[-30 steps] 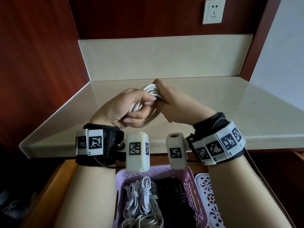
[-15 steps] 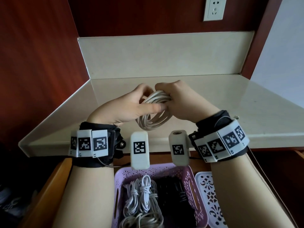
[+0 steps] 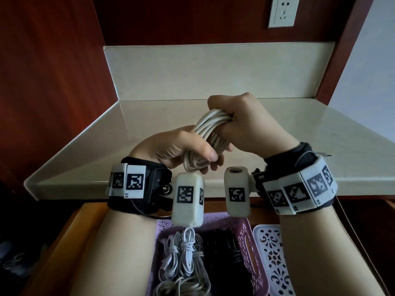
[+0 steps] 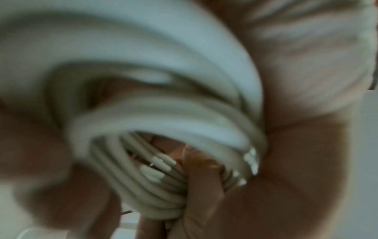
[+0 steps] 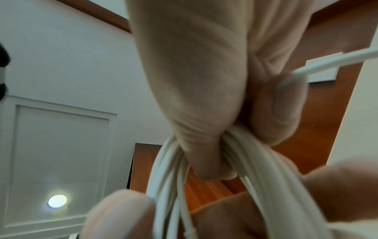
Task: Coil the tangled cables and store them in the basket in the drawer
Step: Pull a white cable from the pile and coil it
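Observation:
A coiled white cable (image 3: 208, 133) hangs in the air above the counter's front edge, held by both hands. My right hand (image 3: 241, 124) grips the upper end of the coil in a fist. My left hand (image 3: 188, 150) holds the lower loops, thumb across them. The left wrist view shows the cable loops (image 4: 163, 137) blurred and close. In the right wrist view the cable strands (image 5: 235, 153) run between my thumb and fingers, and a loose end (image 5: 327, 63) sticks out to the right. Below, a purple basket (image 3: 254, 248) sits in the open drawer with white bundled cables (image 3: 181, 257) and black ones (image 3: 224, 261).
The beige counter (image 3: 320, 142) lies under the hands, with a backsplash and a wall socket (image 3: 282, 10) behind. A white perforated basket (image 3: 271, 259) stands right of the purple one. The wooden drawer side (image 3: 70, 238) runs along the left.
The coil has turned from hanging level between the hands to slanting. My right hand rose with its upper end, and my left hand dropped to the lower loops.

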